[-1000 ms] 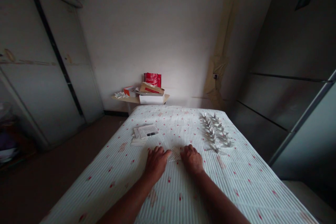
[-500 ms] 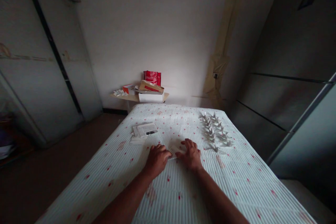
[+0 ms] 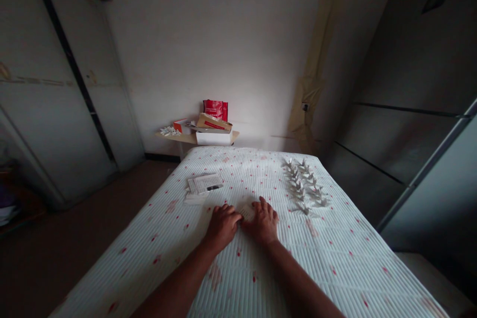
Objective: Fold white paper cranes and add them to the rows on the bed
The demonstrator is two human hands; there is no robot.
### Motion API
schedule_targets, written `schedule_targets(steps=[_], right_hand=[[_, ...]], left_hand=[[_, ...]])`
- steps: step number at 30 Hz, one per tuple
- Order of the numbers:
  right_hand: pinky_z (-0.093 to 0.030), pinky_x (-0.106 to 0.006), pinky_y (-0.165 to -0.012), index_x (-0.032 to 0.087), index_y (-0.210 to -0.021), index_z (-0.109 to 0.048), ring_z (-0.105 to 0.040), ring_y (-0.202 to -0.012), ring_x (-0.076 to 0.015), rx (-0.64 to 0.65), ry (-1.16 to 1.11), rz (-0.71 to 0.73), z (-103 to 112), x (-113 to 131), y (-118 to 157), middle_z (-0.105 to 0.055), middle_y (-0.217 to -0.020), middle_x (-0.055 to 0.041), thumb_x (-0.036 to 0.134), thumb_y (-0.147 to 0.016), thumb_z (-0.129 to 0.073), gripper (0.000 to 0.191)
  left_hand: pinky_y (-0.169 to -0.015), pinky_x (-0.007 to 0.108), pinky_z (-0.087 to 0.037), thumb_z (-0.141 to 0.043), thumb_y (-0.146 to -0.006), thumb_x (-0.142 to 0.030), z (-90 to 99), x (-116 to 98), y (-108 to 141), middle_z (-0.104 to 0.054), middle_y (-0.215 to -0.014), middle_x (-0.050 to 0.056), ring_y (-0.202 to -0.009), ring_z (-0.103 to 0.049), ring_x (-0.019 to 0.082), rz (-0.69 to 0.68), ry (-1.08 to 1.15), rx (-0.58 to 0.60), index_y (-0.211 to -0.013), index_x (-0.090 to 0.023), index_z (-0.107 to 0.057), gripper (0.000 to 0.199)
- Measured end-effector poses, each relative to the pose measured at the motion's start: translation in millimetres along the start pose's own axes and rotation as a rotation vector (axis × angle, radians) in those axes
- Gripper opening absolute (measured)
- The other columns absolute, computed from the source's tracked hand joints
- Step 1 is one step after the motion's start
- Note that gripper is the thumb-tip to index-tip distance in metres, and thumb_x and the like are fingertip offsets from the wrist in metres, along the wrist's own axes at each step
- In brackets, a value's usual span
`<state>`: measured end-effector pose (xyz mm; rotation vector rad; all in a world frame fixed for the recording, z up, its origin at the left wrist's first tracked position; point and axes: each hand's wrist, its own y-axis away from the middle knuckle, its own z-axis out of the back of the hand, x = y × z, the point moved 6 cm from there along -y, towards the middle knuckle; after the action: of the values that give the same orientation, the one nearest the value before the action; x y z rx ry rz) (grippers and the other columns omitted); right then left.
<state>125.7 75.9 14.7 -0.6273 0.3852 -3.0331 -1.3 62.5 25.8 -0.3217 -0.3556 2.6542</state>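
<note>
A small piece of printed paper [image 3: 246, 212] lies on the bed between my hands, partly covered by them. My left hand [image 3: 223, 226] is closed, its curled fingers and thumb at the paper's left edge. My right hand [image 3: 264, 221] rests over the right part of the paper, fingers stretched forward and thumb reaching toward the left hand. A stack of printed paper sheets [image 3: 204, 184] lies beyond my left hand. Several folded paper cranes [image 3: 298, 186] stand in rows to the right of my right hand.
A quilted white bedspread [image 3: 238, 283] with red specks covers the bed. Past its far edge, a small table [image 3: 181, 138] bears a white box [image 3: 214, 137], a red bag [image 3: 216, 109] and a heap of small white pieces [image 3: 170, 131]. Cabinets flank both sides.
My right hand has slid left across the paper, its thumb now close to my left hand. The left hand has stayed nearly in place.
</note>
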Motion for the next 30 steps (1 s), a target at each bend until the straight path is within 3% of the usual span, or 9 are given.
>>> schedule_targets(steps=[7, 19, 25, 30], right_hand=[[-0.028, -0.044, -0.095, 0.018, -0.115, -0.052, -0.038, -0.118, -0.0293, 0.011, 0.004, -0.022, 2, 0, -1, -0.037, -0.138, -0.0135, 0.034, -0.065, -0.064, 0.054], [-0.036, -0.044, -0.093, 0.016, -0.115, -0.05, -0.037, -0.121, -0.0324, 0.018, -0.109, -0.065, 22, -42, -7, -0.035, -0.138, -0.0137, 0.018, -0.059, -0.063, 0.058], [-0.039, -0.042, -0.095, 0.01, -0.11, -0.053, -0.041, -0.118, -0.0327, -0.086, -0.173, 0.018, 17, -61, -12, -0.04, -0.131, -0.0206, 0.01, -0.057, -0.06, 0.053], [-0.041, -0.045, -0.092, 0.012, -0.102, -0.056, -0.044, -0.116, -0.0321, -0.209, -0.268, 0.084, 21, -79, -16, -0.046, -0.124, -0.0191, 0.004, -0.055, -0.055, 0.049]], left_hand=[[-0.078, 0.034, -0.032, -0.049, -0.078, -0.012, 1.2, 0, -1, -0.059, -0.085, 0.003, -0.092, -0.049, 0.02, -0.006, -0.008, -0.005, -0.088, -0.026, -0.064, 0.022], [-0.077, 0.033, -0.031, -0.05, -0.077, -0.011, -0.4, 2, 0, -0.059, -0.084, 0.002, -0.091, -0.049, 0.019, -0.002, 0.022, 0.0, -0.09, -0.027, -0.065, 0.026], [-0.076, 0.032, -0.03, -0.051, -0.076, -0.01, 0.1, 2, 0, -0.06, -0.085, 0.001, -0.091, -0.049, 0.019, -0.01, 0.021, 0.001, -0.091, -0.028, -0.064, 0.026], [-0.077, 0.033, -0.03, -0.05, -0.077, -0.011, 0.7, 1, 0, -0.059, -0.086, 0.002, -0.092, -0.049, 0.019, -0.002, 0.021, 0.014, -0.092, -0.027, -0.064, 0.026]])
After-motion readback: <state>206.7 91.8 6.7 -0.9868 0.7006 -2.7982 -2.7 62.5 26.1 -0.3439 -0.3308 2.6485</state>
